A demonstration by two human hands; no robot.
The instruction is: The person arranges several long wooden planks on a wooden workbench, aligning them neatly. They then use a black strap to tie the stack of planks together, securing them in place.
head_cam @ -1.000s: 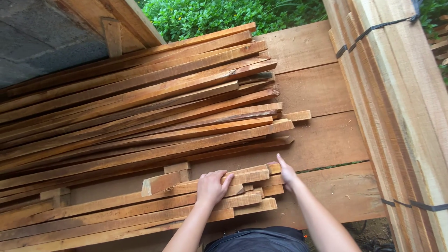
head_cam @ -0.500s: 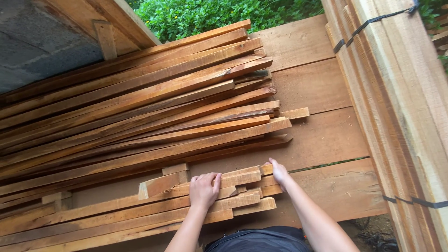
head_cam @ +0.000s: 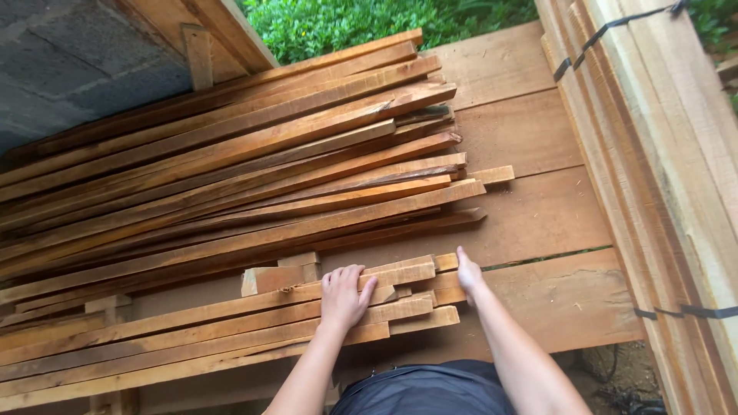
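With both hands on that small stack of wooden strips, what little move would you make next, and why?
Probably nudge the ends flush: the right hand is against the uneven ends of the near strips, and the left hand lies flat on top, steadying them.

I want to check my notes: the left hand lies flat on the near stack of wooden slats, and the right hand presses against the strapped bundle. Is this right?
Not quite. The head view shows the right hand against the end of the near stack of wooden slats, not the strapped bundle. The left hand does lie flat on it.
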